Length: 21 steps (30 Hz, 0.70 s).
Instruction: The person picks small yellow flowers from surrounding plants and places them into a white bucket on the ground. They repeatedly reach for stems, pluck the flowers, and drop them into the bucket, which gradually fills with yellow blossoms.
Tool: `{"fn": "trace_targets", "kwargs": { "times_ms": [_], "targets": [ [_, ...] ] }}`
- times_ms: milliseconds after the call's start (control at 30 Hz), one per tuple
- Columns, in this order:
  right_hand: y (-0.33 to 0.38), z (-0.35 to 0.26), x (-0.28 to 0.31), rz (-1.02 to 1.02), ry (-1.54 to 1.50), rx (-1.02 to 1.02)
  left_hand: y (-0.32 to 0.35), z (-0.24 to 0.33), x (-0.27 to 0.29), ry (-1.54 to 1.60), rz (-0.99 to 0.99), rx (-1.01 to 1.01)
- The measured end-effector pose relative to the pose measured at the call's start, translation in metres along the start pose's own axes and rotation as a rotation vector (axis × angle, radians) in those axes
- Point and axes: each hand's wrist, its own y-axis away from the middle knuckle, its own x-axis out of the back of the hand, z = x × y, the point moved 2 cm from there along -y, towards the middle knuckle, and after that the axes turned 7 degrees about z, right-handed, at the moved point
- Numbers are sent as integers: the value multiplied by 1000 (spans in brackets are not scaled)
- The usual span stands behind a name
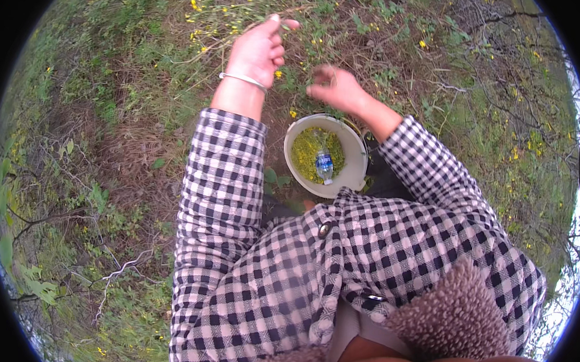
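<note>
My left hand (256,52), a pale bangle at its wrist, is raised at the top centre. Its fingers are curled closed on a thin stem of a yellow-flowered plant (197,50); the exact grip is partly hidden by the hand. To the right and a bit nearer, my right hand (342,90) hovers above the bucket's far side, slightly blurred. Its fingers are bent, with thumb and forefinger apart, and I make out nothing between them. Below both hands stands a whitish bucket (352,157) with small yellow flowers (306,156) inside. A clear plastic bottle (325,163) with a blue label lies on the flowers.
Dry grass (136,152) and low green plants (103,195) cover the ground. Bare twigs (122,269) lie at the left, and thin branches (509,17) reach in at the upper right. The bucket stands close against my body, by my dark-clothed leg (388,175).
</note>
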Motion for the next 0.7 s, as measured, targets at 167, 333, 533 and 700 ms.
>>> {"fn": "trace_targets", "kwargs": {
  "times_ms": [167, 333, 533, 700],
  "targets": [
    [30, -80, 45, -508, 120, 163, 9, -7, -13, -407, -38, -220],
    [1, -135, 116, 278, -243, 483, 7, -29, -30, -692, -45, -357],
    [-80, -126, 99, 173, -239, 363, 7, -45, -50, -1043, -111, -460],
    [-67, -77, 93, 191, -8, 349, 5, -59, -58, -1244, -128, -533]
  ]
}}
